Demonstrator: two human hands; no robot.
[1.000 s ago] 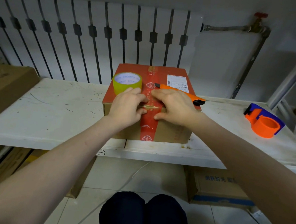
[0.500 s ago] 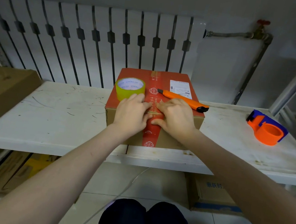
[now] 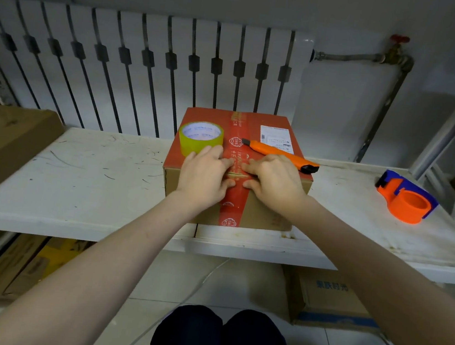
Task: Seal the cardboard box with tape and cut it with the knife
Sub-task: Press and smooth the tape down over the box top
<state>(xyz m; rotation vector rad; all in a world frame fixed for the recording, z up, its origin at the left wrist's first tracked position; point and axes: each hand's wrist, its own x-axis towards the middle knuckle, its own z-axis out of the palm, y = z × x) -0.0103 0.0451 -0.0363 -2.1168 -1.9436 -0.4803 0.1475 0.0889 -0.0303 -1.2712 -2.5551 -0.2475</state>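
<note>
A cardboard box [image 3: 269, 217] with a red top stands on the white shelf [image 3: 89, 183]. A red printed tape strip [image 3: 231, 207] runs over its top and down the front face. My left hand [image 3: 205, 176] and my right hand [image 3: 273, 179] lie flat on the box's near top edge, one each side of the strip, fingers pressing on it. Neither hand holds anything. A yellow-green tape roll [image 3: 200, 138] rests on the box top at the left. An orange utility knife [image 3: 279, 154] lies on the top behind my right hand.
An orange and blue tape dispenser [image 3: 405, 197] sits on the shelf at the right. A brown carton [image 3: 1, 148] lies at the shelf's left end. A white radiator [image 3: 147, 72] stands behind. More cartons [image 3: 328, 298] sit on the floor below, near my knees.
Both hands stay on the box's near edge at the tape, their fingers shifting slightly along the strip. The view has tilted a little.
</note>
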